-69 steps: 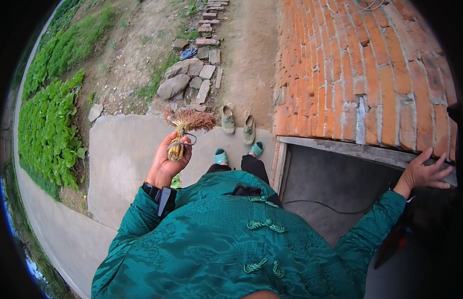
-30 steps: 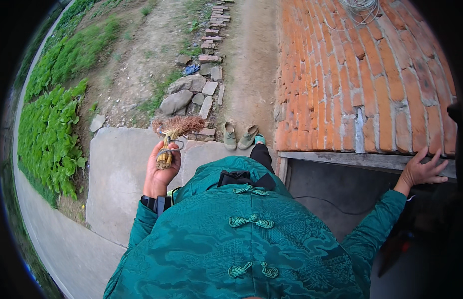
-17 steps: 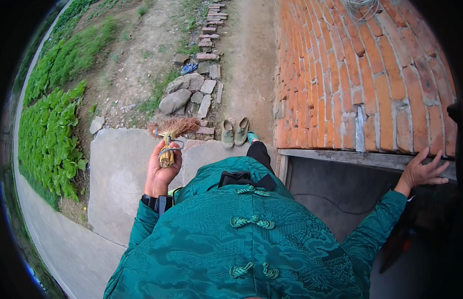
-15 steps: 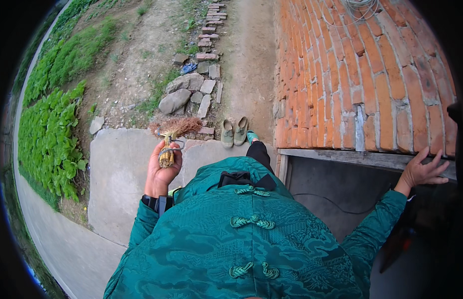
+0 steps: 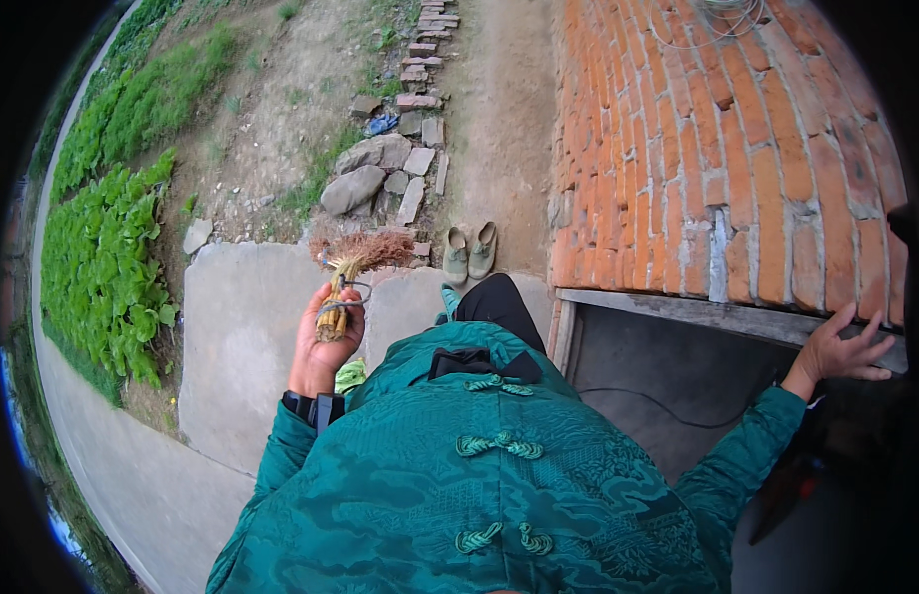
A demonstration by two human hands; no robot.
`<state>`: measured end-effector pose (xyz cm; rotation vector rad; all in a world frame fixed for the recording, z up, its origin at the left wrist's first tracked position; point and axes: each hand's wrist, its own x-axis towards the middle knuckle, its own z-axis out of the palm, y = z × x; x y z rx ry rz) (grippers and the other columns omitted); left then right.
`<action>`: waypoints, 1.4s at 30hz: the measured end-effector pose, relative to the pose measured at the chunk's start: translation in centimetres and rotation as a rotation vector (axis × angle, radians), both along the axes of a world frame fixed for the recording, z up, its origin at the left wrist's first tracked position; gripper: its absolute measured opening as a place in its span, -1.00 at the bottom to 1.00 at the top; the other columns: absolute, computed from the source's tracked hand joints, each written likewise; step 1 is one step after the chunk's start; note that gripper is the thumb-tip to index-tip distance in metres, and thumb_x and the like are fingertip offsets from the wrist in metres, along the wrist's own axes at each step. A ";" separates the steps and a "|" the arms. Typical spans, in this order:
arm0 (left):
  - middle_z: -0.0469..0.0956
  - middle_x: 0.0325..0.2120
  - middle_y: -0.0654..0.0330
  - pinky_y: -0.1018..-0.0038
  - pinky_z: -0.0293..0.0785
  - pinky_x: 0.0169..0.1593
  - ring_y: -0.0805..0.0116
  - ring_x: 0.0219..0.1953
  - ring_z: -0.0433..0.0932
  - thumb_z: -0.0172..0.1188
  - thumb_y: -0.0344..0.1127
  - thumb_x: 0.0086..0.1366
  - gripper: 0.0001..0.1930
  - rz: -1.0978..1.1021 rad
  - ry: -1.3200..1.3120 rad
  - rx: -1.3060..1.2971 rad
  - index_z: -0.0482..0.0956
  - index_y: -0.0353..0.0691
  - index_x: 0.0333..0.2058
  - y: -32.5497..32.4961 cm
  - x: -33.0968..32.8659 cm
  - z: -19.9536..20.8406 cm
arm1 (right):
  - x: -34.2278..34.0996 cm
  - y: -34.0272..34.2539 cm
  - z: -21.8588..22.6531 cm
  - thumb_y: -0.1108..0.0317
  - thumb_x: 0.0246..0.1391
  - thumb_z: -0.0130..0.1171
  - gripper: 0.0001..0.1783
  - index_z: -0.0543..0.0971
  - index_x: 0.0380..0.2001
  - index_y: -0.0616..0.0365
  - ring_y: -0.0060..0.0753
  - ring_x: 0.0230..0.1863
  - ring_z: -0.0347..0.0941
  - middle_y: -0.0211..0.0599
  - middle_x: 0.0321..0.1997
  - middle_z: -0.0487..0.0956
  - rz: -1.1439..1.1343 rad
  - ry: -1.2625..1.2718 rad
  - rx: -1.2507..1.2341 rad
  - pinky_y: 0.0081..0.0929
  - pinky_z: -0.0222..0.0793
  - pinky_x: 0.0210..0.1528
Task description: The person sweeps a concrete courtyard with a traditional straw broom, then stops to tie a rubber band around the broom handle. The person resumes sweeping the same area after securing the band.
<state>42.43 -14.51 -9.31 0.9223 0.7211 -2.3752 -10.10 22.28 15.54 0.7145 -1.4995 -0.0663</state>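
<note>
My left hand (image 5: 326,342) is closed around the tied stalks of a small whisk broom (image 5: 345,297). Its yellow stalks are bound with grey cord, and its reddish-brown bristles fan out at the far end, away from me. On the right, my right hand (image 5: 843,346) has its fingers spread and rests against the grey beam (image 5: 717,312) above the doorway, at the foot of the brick face. A pair of grey-green shoes (image 5: 469,253) stands on the ground ahead of my teal-shod foot (image 5: 448,300).
An orange brick wall (image 5: 677,168) rises at the right, above a dark doorway (image 5: 637,366) with a black cable (image 5: 667,411) on its floor. Bricks and large stones (image 5: 352,188) line the dirt path (image 5: 499,119). Leafy green plants (image 5: 103,267) border the concrete slab (image 5: 241,346) at left.
My teal-shod foot has shifted left and nearer to me, beside the loose shoes. The scene has slid slightly in view. Both hands keep nearly the same pose.
</note>
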 end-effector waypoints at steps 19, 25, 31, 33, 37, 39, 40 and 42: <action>0.44 -0.40 0.11 0.44 0.54 -0.31 0.30 -0.40 0.49 0.05 -0.24 0.30 -0.72 -0.016 0.010 0.014 0.35 -0.39 -0.21 1.4 -0.2 0.4 | -0.2 0.2 0.1 0.02 0.04 0.28 -0.50 0.51 0.02 -0.05 -0.03 0.29 0.18 -0.14 0.17 0.34 0.051 -0.006 0.001 0.32 -0.30 0.32; 0.44 -0.39 0.13 0.44 0.54 -0.30 0.32 -0.39 0.50 0.04 -0.25 0.31 -0.73 -0.030 0.016 -0.003 0.35 -0.38 -0.22 1.4 -0.2 1.1 | -0.1 0.3 0.3 0.02 0.04 0.28 -0.52 0.52 0.01 -0.06 -0.04 0.29 0.18 -0.14 0.17 0.35 0.048 0.020 0.024 0.30 -0.28 0.32; 0.45 -0.40 0.14 0.43 0.56 -0.29 0.34 -0.39 0.50 0.06 -0.25 0.29 -0.74 -0.019 0.029 0.011 0.36 -0.37 -0.24 1.0 -0.3 0.8 | 0.2 -0.1 0.1 0.03 0.05 0.27 -0.52 0.51 0.02 -0.05 -0.05 0.29 0.18 -0.15 0.17 0.35 0.055 0.008 0.001 0.30 -0.29 0.32; 0.45 -0.41 0.14 0.43 0.56 -0.29 0.33 -0.39 0.50 0.06 -0.24 0.29 -0.74 -0.012 0.015 0.000 0.36 -0.37 -0.24 0.9 -0.2 0.4 | 0.2 -0.1 0.0 0.03 0.05 0.27 -0.51 0.50 0.03 -0.05 -0.06 0.29 0.18 -0.15 0.18 0.35 0.027 0.009 -0.010 0.29 -0.28 0.33; 0.48 -0.43 0.10 0.40 0.58 -0.32 0.28 -0.42 0.52 0.09 -0.23 0.28 -0.74 -0.001 -0.015 0.037 0.39 -0.36 -0.25 0.7 0.2 -0.2 | 0.1 0.1 -0.1 0.05 0.06 0.26 -0.51 0.49 0.05 -0.06 -0.04 0.29 0.19 -0.16 0.19 0.35 0.001 -0.002 -0.014 0.28 -0.24 0.33; 0.49 -0.45 0.09 0.38 0.59 -0.34 0.26 -0.43 0.53 0.11 -0.23 0.28 -0.74 -0.003 0.011 0.009 0.40 -0.35 -0.26 0.6 0.2 -0.5 | 0.2 0.1 -0.2 0.08 0.09 0.24 -0.51 0.48 0.07 -0.04 -0.03 0.29 0.20 -0.16 0.21 0.35 0.001 0.001 -0.006 0.26 -0.19 0.33; 0.49 -0.47 0.09 0.37 0.59 -0.34 0.25 -0.44 0.53 0.10 -0.22 0.29 -0.74 -0.002 0.020 0.016 0.40 -0.33 -0.26 0.5 0.2 -0.5 | 0.4 0.1 -0.2 0.10 0.10 0.22 -0.52 0.47 0.08 -0.03 -0.03 0.29 0.20 -0.16 0.22 0.35 -0.001 -0.001 -0.013 0.25 -0.17 0.33; 0.49 -0.48 0.08 0.39 0.58 -0.37 0.23 -0.45 0.52 0.06 -0.20 0.30 -0.76 0.017 -0.017 -0.028 0.40 -0.30 -0.26 0.3 -0.2 -0.7 | 0.7 0.0 -0.1 0.16 0.15 0.18 -0.54 0.44 0.10 -0.01 -0.03 0.31 0.18 -0.17 0.25 0.34 -0.003 -0.013 -0.029 0.25 -0.13 0.33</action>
